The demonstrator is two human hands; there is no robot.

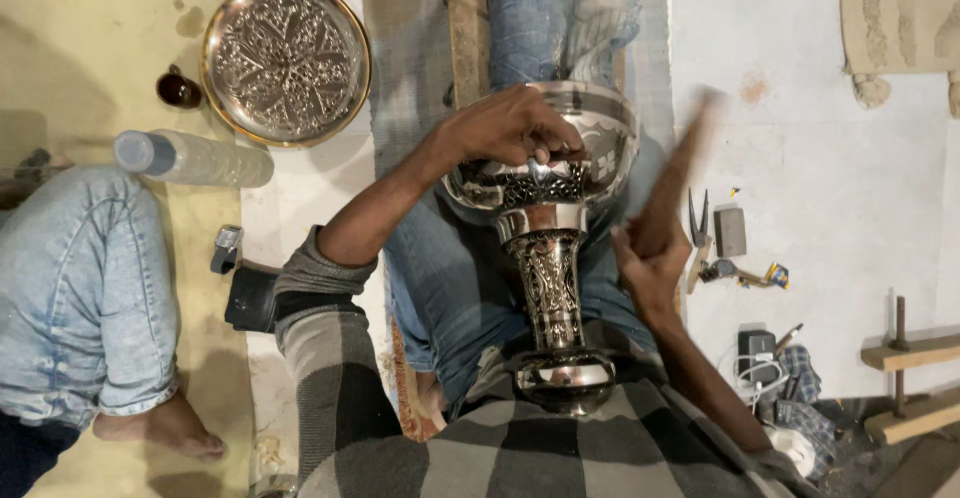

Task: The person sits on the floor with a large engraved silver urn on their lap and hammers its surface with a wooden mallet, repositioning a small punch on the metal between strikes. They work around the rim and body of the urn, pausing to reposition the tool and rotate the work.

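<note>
Vase (548, 258): shiny silver w/ dark engraved leaf and lattice patterns. Round tray (286, 61): silver, dense floral engraving, gold-coloured rim. Shirt (480, 448): grey and black checks. Jeans (440, 278): faded blue. Bottle (192, 158): clear w/ blue cap. Floor (830, 148): whitish, w/ pale yellow sheet (90, 68) on the far side.

A vase (550, 248) lies along the seated person's lap, base toward the body, bowl away. The left hand (515, 126) rests on top of the bowl; the right hand (655, 243) is raised just right of the stem. A round tray (286, 61) lies on the floor to the far left, a bottle (195, 158) below it. Pliers (698, 223) and small tools lie right of the vase. Another person's leg (85, 288) is at far left.
</note>
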